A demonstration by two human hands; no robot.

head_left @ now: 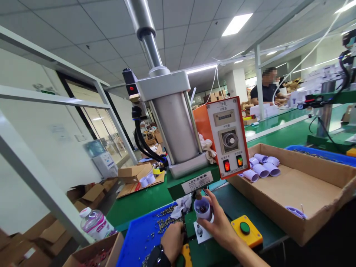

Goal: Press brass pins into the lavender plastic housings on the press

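My right hand (218,220) is closed around a pale lavender plastic cylinder (202,208), thumb in front and fingers behind. The cylinder stands below the press's ram tip (198,194), over a white metal fixture plate (205,230); something small and dark shows inside it. To the left, my left hand (172,239), with a black watch on its wrist, is beside the fixture at the edge of a blue tray (136,237). Its fingers are curled, and whatever they may hold is hidden. Small brass-coloured metal parts (167,223) lie scattered in that tray.
An orange control box (219,137) hangs beside the press cylinder (176,126). Yellow button boxes (251,237) flank the fixture. At right, a cardboard box (319,193) holds several lavender cylinders (261,170). A bottle (96,224) stands left. A co-worker (267,89) sits in the background.
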